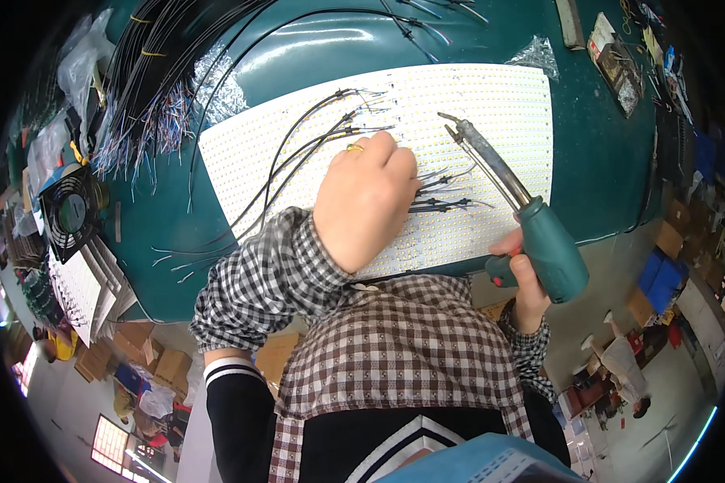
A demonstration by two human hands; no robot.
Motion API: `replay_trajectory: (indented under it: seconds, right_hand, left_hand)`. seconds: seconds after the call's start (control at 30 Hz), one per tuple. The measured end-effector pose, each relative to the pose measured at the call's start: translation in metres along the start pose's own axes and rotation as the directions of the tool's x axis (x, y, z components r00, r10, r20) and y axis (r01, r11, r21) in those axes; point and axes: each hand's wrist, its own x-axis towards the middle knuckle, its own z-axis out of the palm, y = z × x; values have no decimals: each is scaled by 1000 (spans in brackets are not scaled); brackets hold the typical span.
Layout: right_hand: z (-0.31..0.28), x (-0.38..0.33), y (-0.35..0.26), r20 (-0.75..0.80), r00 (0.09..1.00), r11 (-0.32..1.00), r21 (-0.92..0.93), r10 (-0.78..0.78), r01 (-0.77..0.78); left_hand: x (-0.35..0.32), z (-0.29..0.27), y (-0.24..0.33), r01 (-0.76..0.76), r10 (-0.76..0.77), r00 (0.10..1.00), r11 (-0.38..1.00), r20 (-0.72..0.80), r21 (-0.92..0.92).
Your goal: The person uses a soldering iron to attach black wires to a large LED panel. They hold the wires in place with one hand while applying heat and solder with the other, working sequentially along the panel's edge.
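A large white LED board (pixel 507 105), dotted with rows of small yellow chips, lies on the green table. My left hand (pixel 366 197) rests over its middle with fingers curled closed, a ring on one of them. Whatever those fingers grip is hidden beneath the hand. Black cables (pixel 286 161) with thin stripped wire ends lie across the board beside that hand, and more short cable ends (pixel 439 201) lie just right of it. My right hand (pixel 528 286) is closed round the handle of a green soldering gun (pixel 552 249). Its metal tip points up and left, above the board.
A thick bundle of black cables (pixel 157 56) with coloured wire ends lies at the far left. Near it stand a black fan (pixel 71 211) and a stack of white boards (pixel 89 282). A metal box (pixel 618 72) sits far right. Clear plastic (pixel 536 56) lies behind the board.
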Motion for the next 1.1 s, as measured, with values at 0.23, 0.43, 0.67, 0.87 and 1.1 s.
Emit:
replay_trajectory:
  seconds: [0.23,0.43,0.67,0.87,1.1]
  right_hand:
    - [-5,-10,8,7,996,995,28,92,-92]
    - [3,-3,9,-49,999,993,117,-14,19]
    - [-2,-6,7,55,996,997,23,76,-78]
    - [3,-9,8,12,997,995,64,78,-78]
    - [8,-7,8,-66,991,972,214,114,-98]
  left_hand:
    - [1,-5,-6,-11,10,1000,997,-9,-77]
    - [-3,-19,-4,94,-106,992,980,-63,-174]
    - [-4,-23,-19,210,-232,967,960,-105,-187]
    - [0,-19,-23,192,-213,967,970,-136,-151]
    - [4,-16,-27,195,-238,962,940,-131,-279]
